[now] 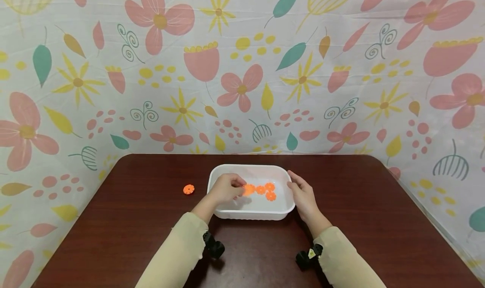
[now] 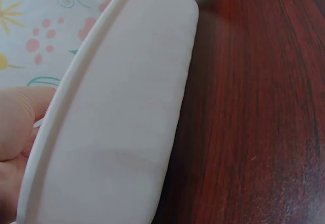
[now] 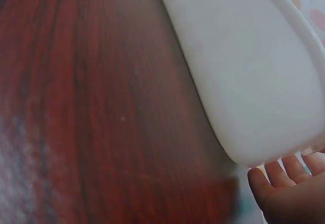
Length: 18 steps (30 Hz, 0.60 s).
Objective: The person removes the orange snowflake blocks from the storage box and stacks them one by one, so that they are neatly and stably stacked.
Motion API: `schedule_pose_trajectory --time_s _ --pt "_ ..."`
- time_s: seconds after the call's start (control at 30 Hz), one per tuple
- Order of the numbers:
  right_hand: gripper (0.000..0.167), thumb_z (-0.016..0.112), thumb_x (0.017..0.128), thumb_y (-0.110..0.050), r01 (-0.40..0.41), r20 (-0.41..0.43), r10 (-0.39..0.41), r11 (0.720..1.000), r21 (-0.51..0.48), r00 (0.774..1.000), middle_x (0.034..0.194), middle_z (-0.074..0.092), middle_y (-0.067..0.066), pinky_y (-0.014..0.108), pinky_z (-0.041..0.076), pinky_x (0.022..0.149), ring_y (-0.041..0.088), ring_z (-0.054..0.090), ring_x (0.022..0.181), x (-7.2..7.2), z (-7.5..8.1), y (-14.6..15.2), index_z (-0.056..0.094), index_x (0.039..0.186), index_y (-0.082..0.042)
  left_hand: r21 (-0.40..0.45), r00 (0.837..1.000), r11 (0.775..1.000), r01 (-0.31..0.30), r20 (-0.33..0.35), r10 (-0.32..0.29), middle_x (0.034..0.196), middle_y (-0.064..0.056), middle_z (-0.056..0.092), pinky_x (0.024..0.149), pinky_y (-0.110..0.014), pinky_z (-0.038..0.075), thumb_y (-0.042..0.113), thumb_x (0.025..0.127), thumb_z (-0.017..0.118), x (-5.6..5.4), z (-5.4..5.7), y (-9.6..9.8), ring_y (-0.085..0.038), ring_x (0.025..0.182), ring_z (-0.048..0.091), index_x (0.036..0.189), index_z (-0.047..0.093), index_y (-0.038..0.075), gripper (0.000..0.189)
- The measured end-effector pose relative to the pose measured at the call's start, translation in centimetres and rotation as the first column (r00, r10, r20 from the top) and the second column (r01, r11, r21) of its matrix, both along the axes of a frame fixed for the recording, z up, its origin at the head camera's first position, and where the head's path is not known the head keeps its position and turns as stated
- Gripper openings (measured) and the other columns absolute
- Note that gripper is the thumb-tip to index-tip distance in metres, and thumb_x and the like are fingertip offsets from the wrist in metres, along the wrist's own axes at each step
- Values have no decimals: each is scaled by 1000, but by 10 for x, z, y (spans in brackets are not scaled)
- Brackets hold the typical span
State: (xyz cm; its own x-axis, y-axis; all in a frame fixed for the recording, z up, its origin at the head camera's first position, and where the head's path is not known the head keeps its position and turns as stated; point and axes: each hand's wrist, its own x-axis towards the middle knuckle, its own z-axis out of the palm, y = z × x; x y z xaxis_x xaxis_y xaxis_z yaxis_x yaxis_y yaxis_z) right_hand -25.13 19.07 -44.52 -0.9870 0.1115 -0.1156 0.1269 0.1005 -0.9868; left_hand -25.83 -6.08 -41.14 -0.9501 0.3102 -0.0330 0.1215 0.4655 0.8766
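Note:
A white plastic tray (image 1: 246, 214) stands on the table, with several orange notched discs (image 1: 270, 196) lying together inside it. My left hand (image 1: 227, 188) reaches over the tray's left part, pinching an orange notched disc (image 1: 248, 190) that is blurred at the fingertips. At the right end, my right hand (image 1: 304, 196) grips the tray, its thumb at the rim and its fingers along the outer wall. The left wrist view has the tray's side wall (image 2: 117, 102) in front of the left hand (image 2: 18, 132), hiding its fingertips. Fingers (image 3: 279, 176) touch the tray's end in the right wrist view.
One more orange notched disc (image 1: 188, 189) lies on the dark brown table (image 1: 132, 220), left of the tray. Behind the table hangs a flower-patterned cloth (image 1: 242, 60). Small black devices (image 1: 214, 246) are strapped at both wrists.

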Motion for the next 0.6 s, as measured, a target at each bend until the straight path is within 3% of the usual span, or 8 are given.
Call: schedule_pose_trajectory --time_s 0.13,0.47,0.6 --pt "47 44 98 -14 -3 -1 3 1000 -1 1000 150 36 10 14 45 86 23 43 128 0 0 0 39 144 -12 15 1000 1000 -2 -12 2 85 -8 67 57 -27 53 5 86 64 1 3 -4 -14 62 59 102 69 1 17" --pt "47 44 98 -13 -3 0 3 1000 5 1000 150 37 10 31 43 101 22 42 128 -1 -1 0 40 144 -13 54 998 997 -48 -26 49 88 -6 67 60 -26 53 10 88 64 5 7 -13 -18 72 61 102 70 6 15" --pt "47 44 98 -13 0 -6 0 1000 10 1000 149 37 10 27 44 98 22 42 128 0 -1 0 40 144 -13 65 997 996 -68 -17 69 86 -7 66 62 -28 54 11 90 61 6 10 -14 -14 72 61 102 68 7 14"
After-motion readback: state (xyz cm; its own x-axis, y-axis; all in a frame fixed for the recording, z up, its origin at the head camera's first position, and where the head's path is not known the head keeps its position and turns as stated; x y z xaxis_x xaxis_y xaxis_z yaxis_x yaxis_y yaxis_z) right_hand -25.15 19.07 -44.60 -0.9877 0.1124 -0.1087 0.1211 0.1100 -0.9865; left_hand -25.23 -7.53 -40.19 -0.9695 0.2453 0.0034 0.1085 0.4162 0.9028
